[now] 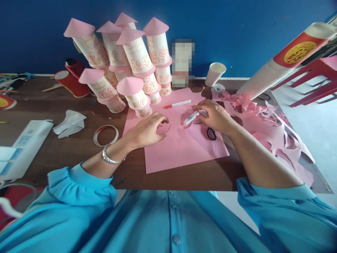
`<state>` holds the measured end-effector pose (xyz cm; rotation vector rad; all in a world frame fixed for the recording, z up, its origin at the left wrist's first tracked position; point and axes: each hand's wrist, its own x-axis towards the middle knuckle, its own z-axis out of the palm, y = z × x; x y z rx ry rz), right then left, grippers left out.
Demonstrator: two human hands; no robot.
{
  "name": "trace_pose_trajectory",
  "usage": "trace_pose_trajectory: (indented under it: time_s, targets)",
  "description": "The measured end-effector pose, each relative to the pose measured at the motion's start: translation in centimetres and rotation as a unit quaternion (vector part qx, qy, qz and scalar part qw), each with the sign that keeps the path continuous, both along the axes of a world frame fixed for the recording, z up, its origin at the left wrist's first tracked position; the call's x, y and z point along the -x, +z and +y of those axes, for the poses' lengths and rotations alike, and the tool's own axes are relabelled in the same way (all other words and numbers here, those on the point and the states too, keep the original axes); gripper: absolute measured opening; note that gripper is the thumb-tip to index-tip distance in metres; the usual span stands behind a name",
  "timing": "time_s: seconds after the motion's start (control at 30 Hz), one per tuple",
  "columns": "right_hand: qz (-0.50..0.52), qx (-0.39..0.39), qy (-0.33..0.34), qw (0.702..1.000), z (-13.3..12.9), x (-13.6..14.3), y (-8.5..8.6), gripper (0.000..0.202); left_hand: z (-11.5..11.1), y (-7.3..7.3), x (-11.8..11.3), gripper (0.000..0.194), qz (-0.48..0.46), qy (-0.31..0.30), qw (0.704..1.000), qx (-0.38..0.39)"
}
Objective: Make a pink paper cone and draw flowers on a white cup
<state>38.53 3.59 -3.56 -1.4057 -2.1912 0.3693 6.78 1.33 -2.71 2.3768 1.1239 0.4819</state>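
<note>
Room above pink sheet [168,154], towers [140,58] behind

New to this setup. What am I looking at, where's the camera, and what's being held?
No machine here: these are a person's bare hands, seen in one picture from a head-worn camera looking forward and down. On the brown table lies pink paper, with towers with pink cone roofs behind it. A marker and black-handled scissors lie on the paper; pink scraps are to the right. The right hand has its fingers at a white tube; the left hand is over the paper's left side. Whether either grips anything is unclear.
</note>
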Motion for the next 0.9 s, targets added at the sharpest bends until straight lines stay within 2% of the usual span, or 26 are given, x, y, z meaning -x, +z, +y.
trace_pose_trajectory:
  time_s: [0.07,0.13,0.27,0.37,0.5,0.6,0.67,0.73,0.83,0.9]
  targets:
    - [0.001,-0.006,-0.003,1.0,-0.4,0.5,0.3,0.03,0.0,0.3,0.0,0.037,-0.011,0.004,1.0,-0.016]
    - [0.022,0.002,0.007,1.0,-1.0,1.1,0.8,0.025,-0.2,0.7,0.0,0.031,-0.003,-0.015,1.0,-0.012]
    - [0.04,0.105,0.111,0.987,-2.9,2.8,2.0,0.01,-0.7,1.0,-0.2,0.03,0.083,-0.049,0.995,0.01]
    - [-0.047,0.17,0.151,0.973,-4.4,4.2,2.6,0.022,-0.9,1.0,-0.3,0.03,0.125,-0.059,0.99,0.013]
    - [-0.172,0.186,0.153,0.955,-5.7,5.6,3.0,0.024,-0.9,1.2,-0.3,0.016,0.118,-0.074,0.99,0.027]
    - [-0.185,0.188,0.148,0.953,-5.8,5.9,3.2,0.023,-0.8,1.5,-0.4,0.016,0.092,-0.065,0.991,0.066]
    - [-0.146,0.209,0.137,0.957,-5.6,5.9,3.1,0.026,-0.8,1.7,-0.5,0.019,0.045,-0.041,0.992,0.113]
    - [-0.081,0.235,0.123,0.961,-5.3,5.8,2.9,0.027,-0.7,1.9,-0.5,0.023,-0.039,-0.011,0.985,0.165]
    - [0.064,0.256,0.096,0.96,-5.0,5.9,2.2,0.031,-0.5,2.2,-0.5,0.031,-0.189,0.041,0.955,0.224]
    - [0.175,0.266,0.072,0.945,-4.8,6.0,1.8,0.039,-0.5,2.4,-0.5,0.035,-0.252,0.068,0.93,0.258]
